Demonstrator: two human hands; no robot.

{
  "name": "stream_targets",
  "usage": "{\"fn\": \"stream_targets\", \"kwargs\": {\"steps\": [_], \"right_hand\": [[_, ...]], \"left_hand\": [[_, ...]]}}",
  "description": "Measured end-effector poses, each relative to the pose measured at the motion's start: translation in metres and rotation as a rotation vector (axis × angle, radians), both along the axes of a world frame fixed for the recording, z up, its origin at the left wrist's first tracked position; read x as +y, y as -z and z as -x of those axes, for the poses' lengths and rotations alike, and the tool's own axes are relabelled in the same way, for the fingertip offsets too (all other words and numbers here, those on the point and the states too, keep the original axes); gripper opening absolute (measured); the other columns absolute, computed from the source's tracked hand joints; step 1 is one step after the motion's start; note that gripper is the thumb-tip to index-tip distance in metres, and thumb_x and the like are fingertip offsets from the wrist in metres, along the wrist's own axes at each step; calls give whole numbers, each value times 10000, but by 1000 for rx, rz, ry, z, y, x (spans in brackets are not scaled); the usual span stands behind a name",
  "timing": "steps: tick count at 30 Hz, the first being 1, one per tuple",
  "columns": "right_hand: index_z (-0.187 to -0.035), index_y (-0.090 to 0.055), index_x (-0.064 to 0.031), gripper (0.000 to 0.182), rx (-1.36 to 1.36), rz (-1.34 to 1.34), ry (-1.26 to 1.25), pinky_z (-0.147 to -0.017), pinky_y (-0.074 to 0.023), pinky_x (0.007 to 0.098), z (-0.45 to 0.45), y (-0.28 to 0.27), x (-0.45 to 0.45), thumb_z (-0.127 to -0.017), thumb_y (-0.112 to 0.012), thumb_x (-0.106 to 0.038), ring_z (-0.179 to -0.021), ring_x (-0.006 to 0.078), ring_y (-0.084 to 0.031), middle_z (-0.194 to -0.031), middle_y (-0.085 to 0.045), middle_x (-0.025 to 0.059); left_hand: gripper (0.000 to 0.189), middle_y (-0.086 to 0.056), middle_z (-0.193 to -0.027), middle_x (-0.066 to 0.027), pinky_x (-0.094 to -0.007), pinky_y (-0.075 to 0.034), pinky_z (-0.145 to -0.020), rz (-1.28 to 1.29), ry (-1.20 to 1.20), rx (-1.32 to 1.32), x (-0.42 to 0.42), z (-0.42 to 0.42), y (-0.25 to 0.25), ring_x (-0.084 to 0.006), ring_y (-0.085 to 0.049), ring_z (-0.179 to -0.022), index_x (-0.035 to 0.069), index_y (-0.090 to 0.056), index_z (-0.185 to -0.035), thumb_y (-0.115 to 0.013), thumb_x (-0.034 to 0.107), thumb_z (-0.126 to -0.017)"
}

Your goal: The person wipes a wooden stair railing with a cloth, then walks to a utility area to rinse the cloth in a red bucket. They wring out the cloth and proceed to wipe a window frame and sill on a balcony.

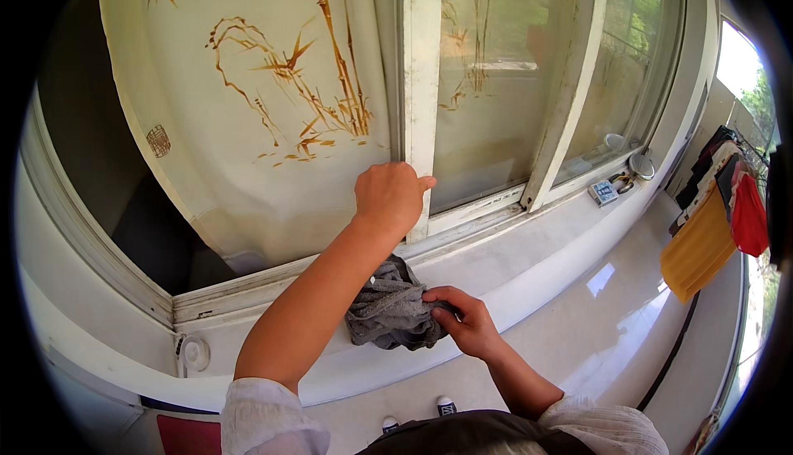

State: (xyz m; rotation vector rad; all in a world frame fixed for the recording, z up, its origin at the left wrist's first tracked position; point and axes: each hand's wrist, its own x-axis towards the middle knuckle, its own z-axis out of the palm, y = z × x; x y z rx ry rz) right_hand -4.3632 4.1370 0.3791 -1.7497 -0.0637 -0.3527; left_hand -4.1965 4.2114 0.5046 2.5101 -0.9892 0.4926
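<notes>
My left hand [391, 198] is at the white frame [420, 102] of a sliding window, its fingers curled around the frame's left edge and the thumb on its front. Below it, a crumpled grey cloth [393, 309] lies on the white windowsill [477, 269]. My right hand [461, 319] pinches the cloth's right end between thumb and fingers. Behind the open part of the window hangs a cream curtain [297, 195] with a brown bamboo print.
On the sill at the right are a small blue box [603, 193] and a round metal-rimmed object [642, 166]. A white round object [196, 353] sits at the sill's left end. Clothes, among them a yellow garment [697, 244], hang at the far right.
</notes>
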Motion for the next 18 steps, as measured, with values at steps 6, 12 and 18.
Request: {"fn": "stream_targets", "kwargs": {"steps": [6, 12, 18], "right_hand": [[-1040, -549, -22, 236, 12, 9, -10, -796, -431, 262, -1, -1, 0, -816, -503, 35, -895, 165, -539, -1002, -576, 87], [-1060, -551, -28, 241, 89, -87, -16, -791, -431, 252, 2, -2, -5, -830, -499, 19, -885, 123, -528, -998, -583, 63], [-1069, -545, -30, 238, 23, -135, -32, -826, -421, 272, 0, 10, -4, -836, -506, 0, -930, 161, -535, -1034, -574, 78]], "left_hand": [[510, -566, -629, -239, -439, -449, -620, -8, 5, 156, -4, -1, -5, -386, -569, -643, -59, -570, -602, -546, 402, -818], [492, -576, -679, -239, -434, -454, -622, 14, 153, 103, -53, -6, 4, -386, -570, -671, -59, -569, -625, -517, 378, -845], [489, -578, -686, -235, -439, -454, -614, 2, 292, 104, -122, -6, 1, -382, -571, -675, -55, -573, -649, -469, 364, -878]]}}
